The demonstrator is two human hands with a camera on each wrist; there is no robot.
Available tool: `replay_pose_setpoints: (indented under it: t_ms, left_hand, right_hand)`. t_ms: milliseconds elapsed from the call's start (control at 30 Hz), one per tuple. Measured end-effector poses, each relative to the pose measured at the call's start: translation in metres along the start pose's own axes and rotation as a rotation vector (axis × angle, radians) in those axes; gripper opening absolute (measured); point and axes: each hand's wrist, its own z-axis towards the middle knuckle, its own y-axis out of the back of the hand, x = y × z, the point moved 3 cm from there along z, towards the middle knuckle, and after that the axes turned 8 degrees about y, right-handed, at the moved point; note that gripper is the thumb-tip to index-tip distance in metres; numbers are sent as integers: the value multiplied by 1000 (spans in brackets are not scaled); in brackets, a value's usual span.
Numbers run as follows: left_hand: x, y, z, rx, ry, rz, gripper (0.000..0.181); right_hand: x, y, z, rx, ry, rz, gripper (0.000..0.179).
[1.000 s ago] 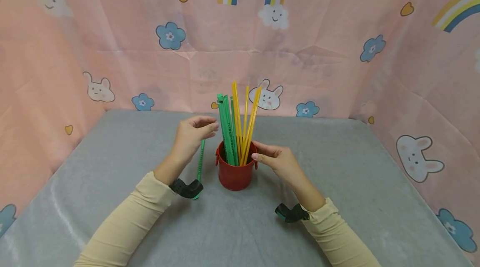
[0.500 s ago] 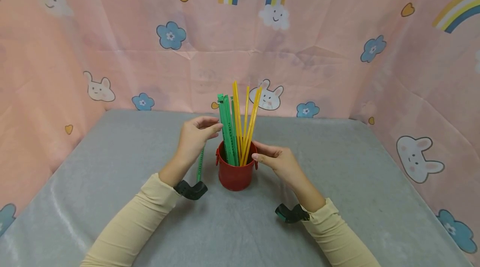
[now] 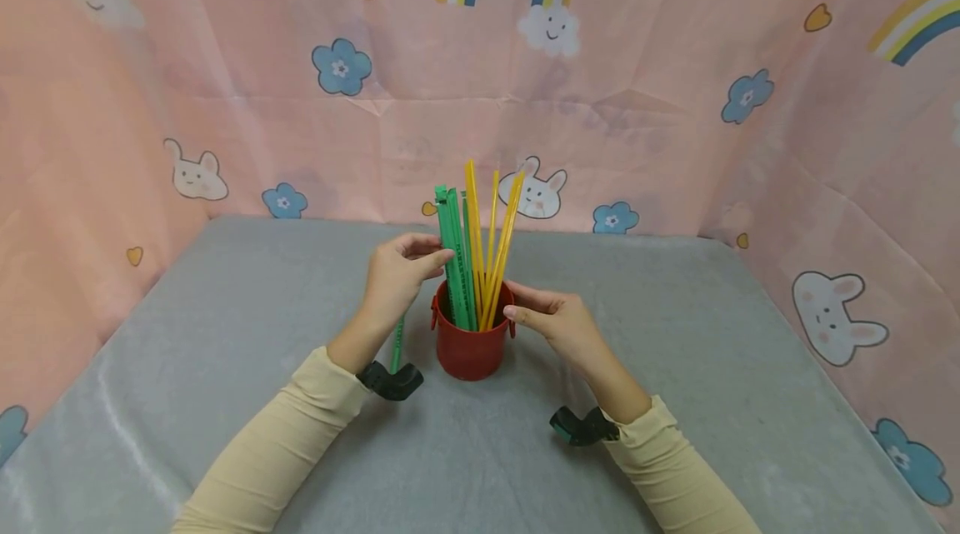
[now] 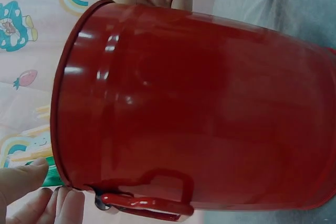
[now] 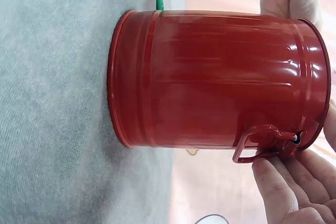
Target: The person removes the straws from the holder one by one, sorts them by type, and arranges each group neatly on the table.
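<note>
A small red bucket stands upright on the grey cloth. Several green wrapped straws lean at its left side, and several yellow straws stand to their right. My left hand is at the green straws above the rim, its thumb overlapping them in front and its fingers on the far side; whether they press on them is unclear. My right hand pinches the bucket's right rim, thumb over the edge and fingers outside by the handle. Another green straw lies left of the bucket, partly behind my left wrist.
Grey cloth covers the table. A pink patterned curtain hangs behind it and along both sides. A black wrist camera sits on my left wrist, and another black wrist camera on my right.
My left hand has moved right, from beside the green straws to their left edge, with the thumb now overlapping them. The right hand, bucket and straws have stayed in place.
</note>
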Motion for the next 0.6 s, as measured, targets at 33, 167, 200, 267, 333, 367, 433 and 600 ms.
replay_pose_setpoints:
  t_ms: [33, 167, 200, 267, 333, 367, 433, 600]
  left_hand:
    - [0, 0, 0, 0, -1, 4, 30]
    - [-1, -2, 1, -2, -3, 16, 29]
    - [-1, -2, 1, -2, -4, 14, 28]
    - [-2, -2, 1, -1, -10, 6, 28]
    - [-2, -2, 0, -1, -13, -8, 28]
    - [-3, -2, 0, -2, -13, -15, 28]
    - [-2, -1, -1, -4, -11, -25, 28]
    - [-5, 2, -4, -38, -10, -65, 28]
  right_hand:
    - [0, 0, 0, -5, -3, -3, 48]
    - [1, 1, 2, -16, -16, -9, 50]
    - [1, 2, 2, -19, -19, -8, 50]
    - [1, 2, 2, -18, -17, -5, 49]
    - [1, 2, 2, -19, -23, -7, 48]
    - [1, 2, 2, -17, -24, -7, 48]
    - [2, 1, 1, -13, -22, -6, 48]
    - [1, 0, 0, -8, -14, -3, 47]
